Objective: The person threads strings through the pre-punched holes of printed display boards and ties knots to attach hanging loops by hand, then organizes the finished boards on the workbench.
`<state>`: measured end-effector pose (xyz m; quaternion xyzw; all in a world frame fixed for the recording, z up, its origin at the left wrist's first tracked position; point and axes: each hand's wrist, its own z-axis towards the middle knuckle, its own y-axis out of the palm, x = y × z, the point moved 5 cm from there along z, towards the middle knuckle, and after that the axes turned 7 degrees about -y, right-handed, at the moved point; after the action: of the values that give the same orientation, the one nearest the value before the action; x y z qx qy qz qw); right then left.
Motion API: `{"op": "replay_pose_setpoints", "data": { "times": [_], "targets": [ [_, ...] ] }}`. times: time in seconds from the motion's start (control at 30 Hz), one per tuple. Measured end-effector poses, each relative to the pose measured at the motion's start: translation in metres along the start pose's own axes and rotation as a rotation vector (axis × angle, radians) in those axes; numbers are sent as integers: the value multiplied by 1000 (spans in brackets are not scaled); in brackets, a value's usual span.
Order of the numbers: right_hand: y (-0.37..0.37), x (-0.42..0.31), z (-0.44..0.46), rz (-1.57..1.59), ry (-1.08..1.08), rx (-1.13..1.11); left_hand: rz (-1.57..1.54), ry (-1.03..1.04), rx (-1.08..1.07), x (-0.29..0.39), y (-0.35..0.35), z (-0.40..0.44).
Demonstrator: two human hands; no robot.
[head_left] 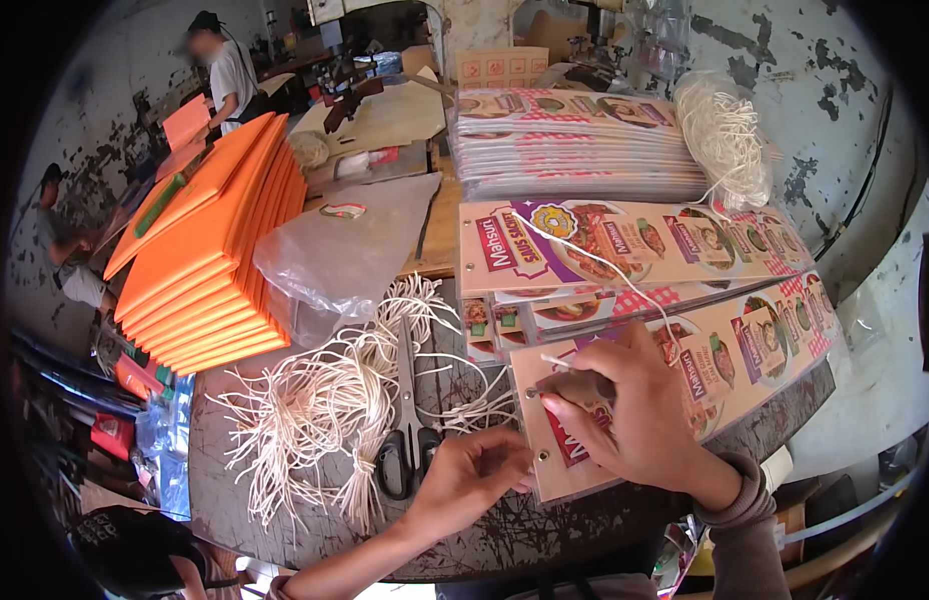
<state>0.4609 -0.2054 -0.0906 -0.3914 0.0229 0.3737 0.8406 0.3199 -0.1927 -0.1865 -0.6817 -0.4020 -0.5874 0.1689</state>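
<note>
A long printed "Mahsun" food banner card [704, 400] with metal eyelets lies at the front right of the table. My right hand [644, 410] is over its left end, fingers pinched on a white cord [624, 275]. The cord's short end sticks out past the fingers, near the upper eyelet. At the card's lower left edge is my left hand [474, 478], fingers curled against the edge by the lower eyelet [542, 455]; some fingertips are hidden. Black-handled scissors [408, 425] lie left of it, beside a bundle of cut white cords [329, 415].
More printed cards [584, 155] are stacked at the back right, with a cord hank [722, 140] on their right end. Orange folded pieces [209, 245] are piled at left, next to a clear plastic bag [334, 250]. Two people work in the background at left.
</note>
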Motion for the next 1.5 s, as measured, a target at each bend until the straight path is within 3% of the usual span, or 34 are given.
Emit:
{"op": "replay_pose_setpoints", "data": {
  "times": [0.17, 0.3, 0.37, 0.47, 0.5, 0.6, 0.73, 0.87, 1.0, 1.07, 1.1, 1.17, 1.27, 1.5],
  "targets": [
    [11, 0, 0, 28, 24, -140, -12, 31, 8, 3, 1, 0],
    [-23, -15, -5, -31, -35, 82, 69, 15, 42, 8, -4, -1],
    [-29, -31, -23, -26, -231, 109, 217, -8, -12, 18, -8, 0],
    [6, -72, -60, -109, -704, -5, 114, 89, 167, 37, -34, -1],
    [19, -90, -64, -306, -832, -36, 103, 128, 254, 41, -44, -1],
    [47, -97, -81, -501, -901, -156, 117, 144, 379, 47, -56, -2],
    [60, -86, -78, -696, -734, -293, 128, 125, 357, 40, -54, 2],
    [66, -81, -83, -477, -642, -459, 149, 95, 296, 37, -51, 3],
    [29, -92, -57, -628, -853, -372, 214, -22, 91, 31, -41, 4],
    [0, -65, -28, -223, -391, -361, 285, -16, -46, 28, -33, 4],
    [-1, -58, -25, -221, -389, -363, 329, 2, -117, 30, -28, 4],
    [-6, -23, -20, -26, 50, -238, 237, -56, -116, 26, -24, 4],
    [0, -12, -21, 13, -31, -367, 118, -140, -124, 19, -18, 6],
    [-2, -19, -15, 37, -155, -316, 68, -115, -220, 9, -13, 6]
  ]
}}
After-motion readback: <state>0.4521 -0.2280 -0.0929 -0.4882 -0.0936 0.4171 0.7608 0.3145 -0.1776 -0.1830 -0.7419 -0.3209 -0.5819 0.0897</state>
